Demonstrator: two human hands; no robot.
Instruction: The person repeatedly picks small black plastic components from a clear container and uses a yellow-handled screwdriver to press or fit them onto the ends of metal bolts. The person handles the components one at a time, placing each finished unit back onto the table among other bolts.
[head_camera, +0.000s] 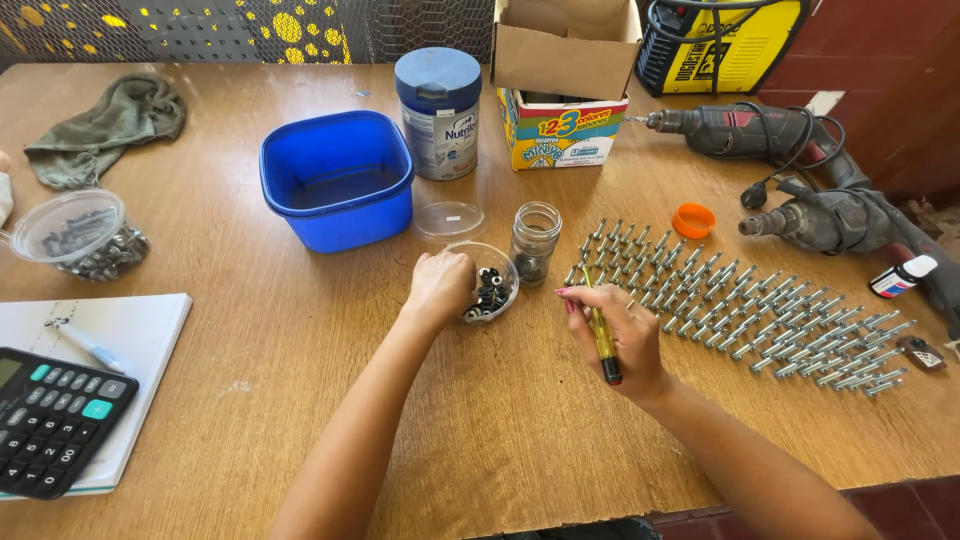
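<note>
The left hand (440, 285) dips pinched fingers into the small clear bowl (492, 290) of dark nuts, apparently picking one; the right hand (612, 335) is closed around a yellow screwdriver (603, 340) beside the rows of bolts (740, 310), too many to count; next comes lifting one nut cleanly; two drills (800, 180) lie beyond.

Both forearms are bare from the bottom edge of the view up to the wrists, with no sleeve, watch or bracelet in sight. The left hand (440, 285) wears no ring that shows. The right hand (610, 335) has fingernails that look painted red, though they are small here.
</note>
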